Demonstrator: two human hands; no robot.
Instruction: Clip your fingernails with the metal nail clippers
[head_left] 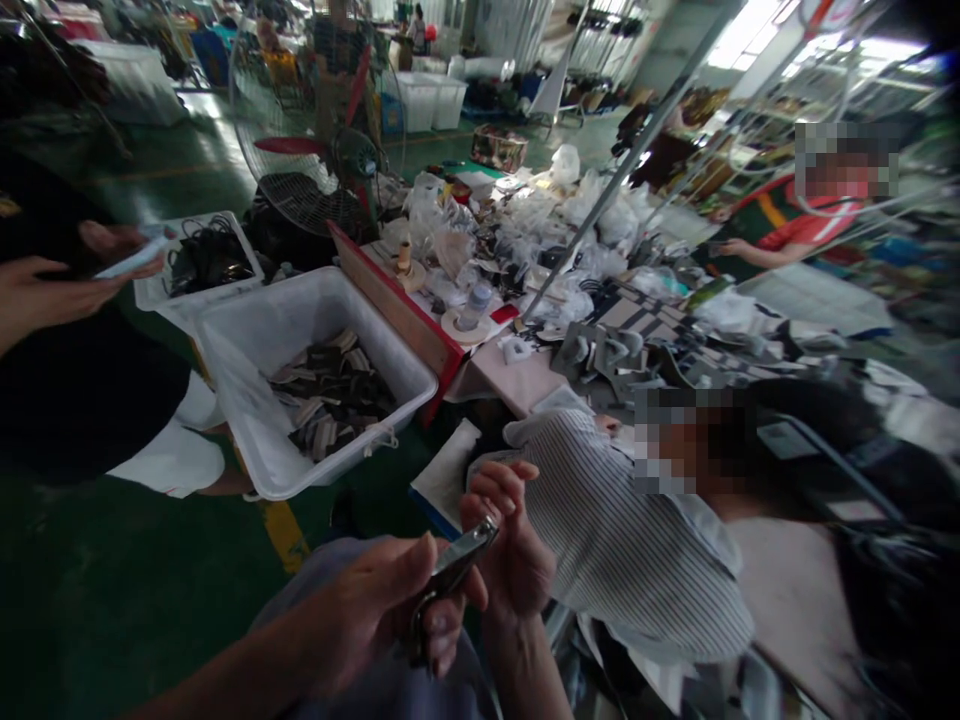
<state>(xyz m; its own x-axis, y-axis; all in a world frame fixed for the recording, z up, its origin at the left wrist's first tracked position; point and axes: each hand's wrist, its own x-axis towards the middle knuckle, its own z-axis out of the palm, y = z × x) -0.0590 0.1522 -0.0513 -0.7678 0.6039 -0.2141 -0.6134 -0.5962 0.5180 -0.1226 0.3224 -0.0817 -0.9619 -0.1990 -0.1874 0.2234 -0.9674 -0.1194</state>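
Observation:
My left hand (397, 590) is closed around a silver nail clipper (465, 545), thumb along its top. A dark, curved metal part shows below between the fingers. The clipper's tip points up and right, at the fingers of my right hand (514, 545). That hand is raised with its palm partly toward me and its fingers curled in, and nothing shows in its grip. Whether the tip touches a fingernail I cannot make out. Both hands are above my lap (337, 570).
A white bin (412, 395) of dark and striped pieces stands ahead left. Beside it a person holds a phone (135, 255). At right, a person in a striped shirt (600, 520) leans on a table piled with plastic bags (525, 210) and parts. A large fan (307, 150) stands behind.

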